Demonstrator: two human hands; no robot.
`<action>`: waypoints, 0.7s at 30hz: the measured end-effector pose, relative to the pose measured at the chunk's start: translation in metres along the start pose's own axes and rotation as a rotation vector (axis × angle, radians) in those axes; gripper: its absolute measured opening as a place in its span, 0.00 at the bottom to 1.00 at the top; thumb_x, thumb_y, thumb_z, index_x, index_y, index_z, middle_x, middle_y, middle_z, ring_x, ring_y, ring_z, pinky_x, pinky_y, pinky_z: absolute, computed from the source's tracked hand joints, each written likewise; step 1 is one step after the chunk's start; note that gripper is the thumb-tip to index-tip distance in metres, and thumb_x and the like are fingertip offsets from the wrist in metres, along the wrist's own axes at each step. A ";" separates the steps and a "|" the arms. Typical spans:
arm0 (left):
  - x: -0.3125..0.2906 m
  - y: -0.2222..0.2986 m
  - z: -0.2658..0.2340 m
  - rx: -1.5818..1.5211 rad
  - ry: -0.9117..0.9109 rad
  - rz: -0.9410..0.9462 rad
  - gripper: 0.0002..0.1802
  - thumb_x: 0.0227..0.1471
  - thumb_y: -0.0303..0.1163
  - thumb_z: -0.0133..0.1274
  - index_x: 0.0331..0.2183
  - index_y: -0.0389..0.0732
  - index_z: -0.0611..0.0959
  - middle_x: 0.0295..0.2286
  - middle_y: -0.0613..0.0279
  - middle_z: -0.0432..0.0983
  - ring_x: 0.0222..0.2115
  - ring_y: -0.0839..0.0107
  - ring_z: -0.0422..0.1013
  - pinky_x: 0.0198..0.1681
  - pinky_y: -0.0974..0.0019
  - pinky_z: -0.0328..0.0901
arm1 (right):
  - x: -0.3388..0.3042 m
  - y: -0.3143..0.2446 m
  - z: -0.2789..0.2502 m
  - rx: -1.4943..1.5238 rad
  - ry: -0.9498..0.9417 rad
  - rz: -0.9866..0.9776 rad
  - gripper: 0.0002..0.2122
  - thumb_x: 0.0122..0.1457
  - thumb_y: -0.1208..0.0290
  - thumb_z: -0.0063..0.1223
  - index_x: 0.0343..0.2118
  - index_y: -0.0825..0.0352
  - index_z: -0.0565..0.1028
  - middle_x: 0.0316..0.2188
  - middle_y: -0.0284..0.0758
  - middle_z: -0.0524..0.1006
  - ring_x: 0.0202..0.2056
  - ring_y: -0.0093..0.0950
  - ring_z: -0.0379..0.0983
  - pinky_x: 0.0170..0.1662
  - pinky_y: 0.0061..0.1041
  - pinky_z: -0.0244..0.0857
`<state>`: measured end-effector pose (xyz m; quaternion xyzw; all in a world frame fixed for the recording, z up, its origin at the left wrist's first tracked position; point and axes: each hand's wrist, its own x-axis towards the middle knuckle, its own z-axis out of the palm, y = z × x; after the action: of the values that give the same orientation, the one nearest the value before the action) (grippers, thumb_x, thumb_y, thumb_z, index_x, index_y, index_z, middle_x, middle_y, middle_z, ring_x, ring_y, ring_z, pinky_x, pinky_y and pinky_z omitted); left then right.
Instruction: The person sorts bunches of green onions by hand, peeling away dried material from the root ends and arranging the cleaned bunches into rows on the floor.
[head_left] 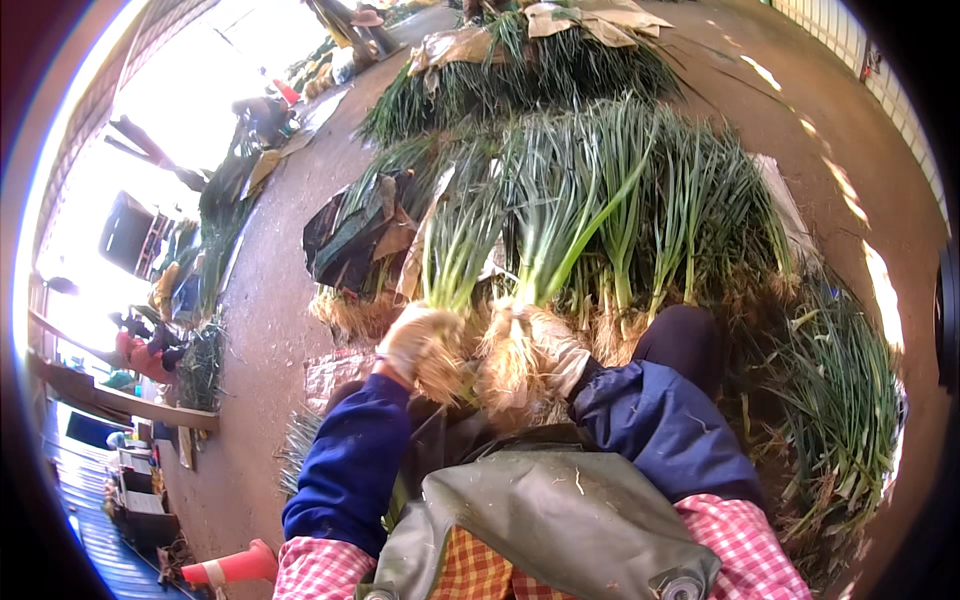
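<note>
My left hand [412,338], in a pale work glove, is closed round the lower end of a bunch of green onions [452,250]. Its straw-coloured roots hang down toward my lap. Beside it, my gloved right hand [558,345] grips a second bunch of green onions [540,220] just above the root tangle [508,360]. The leaves of both bunches point away from me. Behind and to the right of them lies a long row of more green onions [690,190], root ends toward me. Part of my right hand's fingers is hidden by the roots.
Another heap of green onions [600,75] lies farther off, partly under brown sheets [590,20]. More lie at the right [840,370]. A dark sheet [345,235] is at the row's left end. An orange cone [235,567] lies at the lower left. Other people work at the far left.
</note>
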<state>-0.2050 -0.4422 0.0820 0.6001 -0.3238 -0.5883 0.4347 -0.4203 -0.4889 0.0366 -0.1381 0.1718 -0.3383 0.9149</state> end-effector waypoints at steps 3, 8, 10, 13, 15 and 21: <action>-0.043 0.017 0.028 -0.095 0.033 -0.085 0.11 0.46 0.22 0.53 0.35 0.31 0.80 0.27 0.58 0.78 0.23 0.76 0.72 0.28 0.70 0.69 | -0.003 -0.010 0.010 -0.017 -0.057 0.089 0.09 0.59 0.70 0.48 0.37 0.70 0.74 0.28 0.35 0.77 0.26 0.24 0.75 0.29 0.20 0.73; -0.033 0.018 0.055 -0.395 -0.199 0.049 0.09 0.47 0.25 0.55 0.34 0.34 0.80 0.30 0.58 0.77 0.31 0.70 0.73 0.37 0.68 0.68 | 0.032 0.011 -0.027 -0.180 -0.240 -0.013 0.13 0.60 0.71 0.48 0.43 0.74 0.72 0.36 0.37 0.75 0.31 0.25 0.73 0.37 0.23 0.72; -0.031 0.026 0.051 -0.082 -0.101 0.024 0.10 0.47 0.23 0.53 0.35 0.33 0.78 0.30 0.56 0.77 0.31 0.68 0.74 0.37 0.65 0.70 | 0.042 0.010 -0.027 0.125 -0.229 0.163 0.15 0.60 0.71 0.47 0.47 0.75 0.68 0.36 0.41 0.75 0.32 0.30 0.75 0.33 0.23 0.74; -0.041 0.017 0.046 -0.384 -0.080 -0.048 0.11 0.47 0.20 0.52 0.37 0.31 0.77 0.31 0.55 0.77 0.29 0.67 0.75 0.34 0.66 0.73 | 0.025 0.024 -0.010 0.194 -0.052 0.134 0.13 0.61 0.71 0.46 0.45 0.71 0.71 0.37 0.39 0.76 0.34 0.28 0.75 0.33 0.24 0.74; -0.022 0.004 0.030 -0.209 -0.161 -0.198 0.14 0.48 0.21 0.52 0.40 0.33 0.76 0.31 0.58 0.77 0.26 0.70 0.75 0.31 0.69 0.73 | 0.036 0.027 -0.020 0.147 0.012 0.090 0.12 0.60 0.68 0.50 0.44 0.70 0.72 0.38 0.37 0.76 0.35 0.28 0.74 0.35 0.24 0.72; -0.029 0.028 0.055 0.007 -0.214 -0.077 0.19 0.49 0.22 0.53 0.45 0.35 0.74 0.32 0.60 0.77 0.29 0.72 0.75 0.33 0.70 0.72 | 0.022 0.012 -0.010 0.137 -0.185 0.271 0.21 0.60 0.59 0.51 0.49 0.71 0.69 0.40 0.42 0.76 0.40 0.31 0.75 0.45 0.29 0.72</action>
<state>-0.2586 -0.4355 0.1230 0.5475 -0.3470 -0.6641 0.3726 -0.4013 -0.4958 0.0185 -0.0817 0.0805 -0.2089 0.9712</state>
